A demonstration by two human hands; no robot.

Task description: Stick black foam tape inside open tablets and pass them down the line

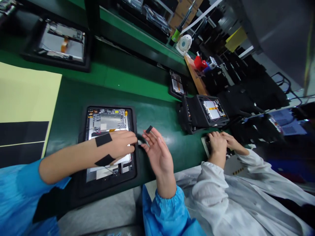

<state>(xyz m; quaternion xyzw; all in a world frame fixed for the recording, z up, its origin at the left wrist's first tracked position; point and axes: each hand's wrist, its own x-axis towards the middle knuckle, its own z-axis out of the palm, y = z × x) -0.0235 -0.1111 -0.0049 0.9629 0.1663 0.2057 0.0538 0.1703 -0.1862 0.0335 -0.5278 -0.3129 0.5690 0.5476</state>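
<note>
L hand on open tablet in black jig — green bench
L fingers together over white sheet, grip can't tell; R hand spread wide, black strip at index tip — co-worker's hands further right

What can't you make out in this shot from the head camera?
Head view:
Left hand: hides the part of the open tablet beneath it, including what its fingers touch.
Right hand: the black strip by its fingertips is too small to identify.
Co-worker's hands: cover most of the device beneath them.
Top edge: cuts off the far trays.
</note>
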